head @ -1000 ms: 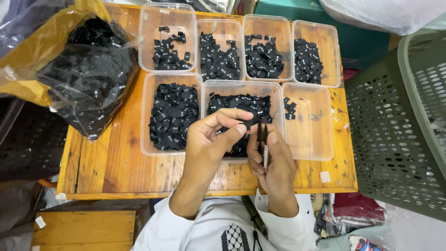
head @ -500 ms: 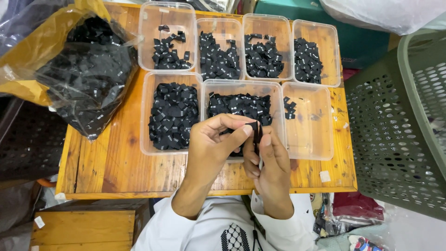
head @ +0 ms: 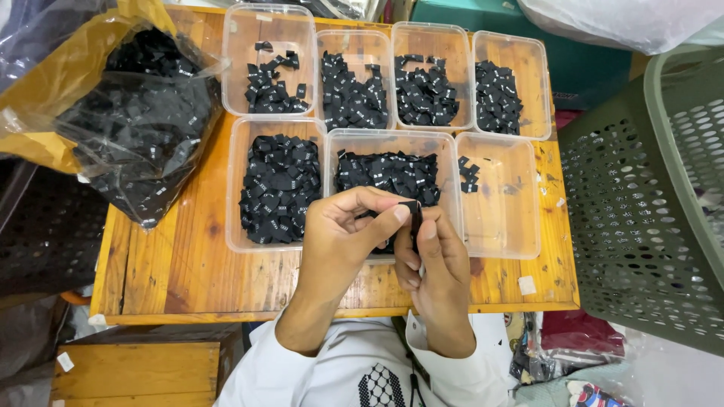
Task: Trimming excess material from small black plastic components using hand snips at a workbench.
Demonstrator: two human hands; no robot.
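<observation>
Both my hands meet over the near edge of the middle front clear tub (head: pixel 392 139), which holds small black fabric labels. My left hand (head: pixel 343 241) pinches the top of a small stack of black labels (head: pixel 415 215) with thumb and forefinger. My right hand (head: pixel 437 264) grips the same stack from the right, fingers curled around it. Whether my right hand also holds a thin tool I cannot tell.
Several clear tubs of black labels stand in two rows on the wooden table (head: pixel 188 256); the front right tub (head: pixel 501 203) holds only a few. A clear bag of black labels (head: pixel 143 128) lies at the left. A green perforated basket (head: pixel 656 196) stands right.
My hands have drawn closer together and slightly toward me. The left thumb and forefinger now close on the top of the stack held by my right hand.
</observation>
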